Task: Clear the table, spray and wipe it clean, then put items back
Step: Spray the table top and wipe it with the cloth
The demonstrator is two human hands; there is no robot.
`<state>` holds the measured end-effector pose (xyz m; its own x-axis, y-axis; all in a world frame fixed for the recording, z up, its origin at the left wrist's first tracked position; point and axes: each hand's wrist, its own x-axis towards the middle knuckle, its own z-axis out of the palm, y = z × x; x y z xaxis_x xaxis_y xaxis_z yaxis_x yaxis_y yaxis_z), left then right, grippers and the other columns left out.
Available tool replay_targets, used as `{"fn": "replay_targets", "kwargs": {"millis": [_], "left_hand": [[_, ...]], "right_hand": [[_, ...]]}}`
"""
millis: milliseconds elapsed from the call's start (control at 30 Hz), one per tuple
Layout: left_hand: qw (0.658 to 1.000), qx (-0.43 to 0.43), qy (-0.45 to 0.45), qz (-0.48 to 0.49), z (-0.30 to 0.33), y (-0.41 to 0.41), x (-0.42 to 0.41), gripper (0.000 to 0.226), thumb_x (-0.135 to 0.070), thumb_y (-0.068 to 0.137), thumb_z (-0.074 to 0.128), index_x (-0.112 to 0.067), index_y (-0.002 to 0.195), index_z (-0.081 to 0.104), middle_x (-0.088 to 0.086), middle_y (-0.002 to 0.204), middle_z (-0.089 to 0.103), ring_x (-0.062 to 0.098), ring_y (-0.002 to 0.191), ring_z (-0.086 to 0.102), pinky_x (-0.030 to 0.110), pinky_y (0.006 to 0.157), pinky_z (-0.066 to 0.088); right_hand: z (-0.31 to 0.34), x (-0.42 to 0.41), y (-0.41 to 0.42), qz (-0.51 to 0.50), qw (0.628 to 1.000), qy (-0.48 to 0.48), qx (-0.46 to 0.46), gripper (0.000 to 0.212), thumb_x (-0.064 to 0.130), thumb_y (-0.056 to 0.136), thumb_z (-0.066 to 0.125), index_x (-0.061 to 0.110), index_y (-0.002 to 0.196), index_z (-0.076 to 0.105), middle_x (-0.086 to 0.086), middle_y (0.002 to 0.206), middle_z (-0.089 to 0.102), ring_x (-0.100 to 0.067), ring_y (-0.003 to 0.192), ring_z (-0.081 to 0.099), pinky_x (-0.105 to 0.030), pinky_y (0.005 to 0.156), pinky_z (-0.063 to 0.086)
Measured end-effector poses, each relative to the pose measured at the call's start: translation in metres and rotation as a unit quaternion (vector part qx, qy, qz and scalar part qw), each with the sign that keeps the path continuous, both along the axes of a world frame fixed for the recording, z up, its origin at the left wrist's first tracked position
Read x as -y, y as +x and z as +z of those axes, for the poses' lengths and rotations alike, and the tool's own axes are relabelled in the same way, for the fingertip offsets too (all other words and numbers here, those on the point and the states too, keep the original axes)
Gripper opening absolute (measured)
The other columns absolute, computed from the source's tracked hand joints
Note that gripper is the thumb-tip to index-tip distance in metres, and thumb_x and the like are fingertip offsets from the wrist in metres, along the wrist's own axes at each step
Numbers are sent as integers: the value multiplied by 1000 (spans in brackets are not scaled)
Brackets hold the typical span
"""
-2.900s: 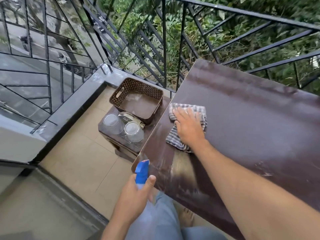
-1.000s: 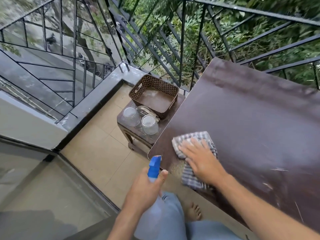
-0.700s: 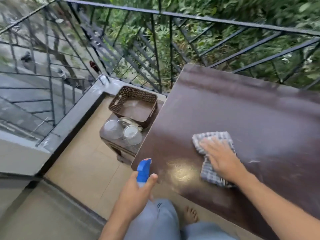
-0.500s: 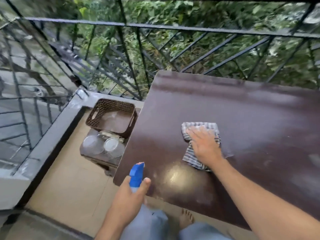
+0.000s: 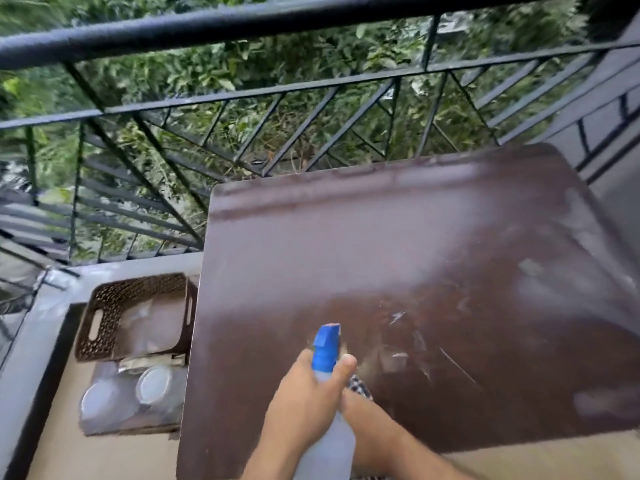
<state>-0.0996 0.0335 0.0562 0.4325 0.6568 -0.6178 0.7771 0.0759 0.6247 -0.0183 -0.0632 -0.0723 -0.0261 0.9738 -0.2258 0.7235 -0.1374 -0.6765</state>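
Observation:
The dark brown table (image 5: 363, 254) fills the middle and right of the head view, streaked with pale smears. My left hand (image 5: 306, 396) grips a clear spray bottle (image 5: 327, 445) with a blue nozzle, held over the table's near edge and pointing away from me. My right hand (image 5: 360, 408) sits just behind the bottle, mostly hidden by it. A corner of the checked cloth (image 5: 358, 386) shows beside that hand, on the table; I cannot see how the fingers lie on it.
A brown woven basket (image 5: 104, 323) and two upturned glass jars (image 5: 152, 384) stand on a low stool left of the table. A black metal railing (image 5: 242, 95) with greenery behind runs along the far side. Tiled floor lies below left.
My left hand has brought the spray bottle up over the table. My right hand and the cloth have drawn back toward the near edge, behind the bottle. The view has swung right.

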Motion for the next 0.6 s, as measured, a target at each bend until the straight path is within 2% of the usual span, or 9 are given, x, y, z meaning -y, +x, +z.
{"fn": "replay_targets", "kwargs": {"millis": [33,100,133,167,300,367,433,533,600], "left_hand": [[1000,3,1,-12,1,2,-2,47,-74,78,49,-30,91,58,-7,76,76,8,78,70,33,82,54],[999,-2,13,-39,4,3,-8,50,-77,75,46,-30,90,55,-8,76,75,8,77,70,32,75,52],[999,-5,17,-50,6,2,-11,53,-79,72,43,-30,89,55,-8,76,75,8,76,69,32,73,51],[998,-6,19,-62,6,3,-15,54,-78,72,42,-30,90,55,-8,75,75,8,76,69,32,74,51],[994,-8,27,-106,13,1,-24,43,-66,81,45,-25,89,55,-9,66,74,2,64,67,31,77,52],[992,-6,35,-123,17,2,-27,38,-61,84,46,-25,90,55,-8,65,74,1,62,66,30,74,50],[991,-8,31,-133,19,3,-29,34,-55,88,49,-22,91,56,-7,65,74,1,62,67,28,70,47],[983,-16,26,-182,20,7,-30,36,-54,89,50,-19,90,59,-8,67,75,1,63,67,28,71,47],[977,-14,26,-211,18,12,-29,39,-59,86,50,-21,87,60,-9,70,75,0,65,66,29,72,48]], "right_hand": [[6,-5,5,11,999,35,20,58,31,98,52,18,152,34,-2,155,38,-21,148,26,-41,122,20],[12,-14,16,37,990,98,98,41,29,95,48,19,135,49,-2,136,53,-26,134,42,-47,115,29],[11,-18,30,37,982,106,155,32,28,93,47,21,124,53,-1,126,55,-28,123,49,-48,110,33],[0,-22,47,15,974,108,199,29,26,92,47,23,121,52,0,124,53,-28,120,50,-48,108,32],[-7,-40,112,-158,950,63,262,54,22,92,43,23,146,43,-2,148,49,-31,139,41,-54,115,29],[1,-44,127,-236,935,26,265,54,22,92,44,22,146,45,-3,150,49,-32,141,41,-56,117,28],[6,-46,119,-268,926,12,264,55,22,90,45,22,145,46,-2,150,49,-32,141,40,-58,116,28],[-1,-35,83,-257,929,35,265,55,21,86,43,24,141,48,2,144,51,-31,141,38,-57,117,25],[-7,-24,43,-252,935,82,237,45,22,87,49,21,131,55,2,134,56,-28,139,39,-52,120,19]]}}
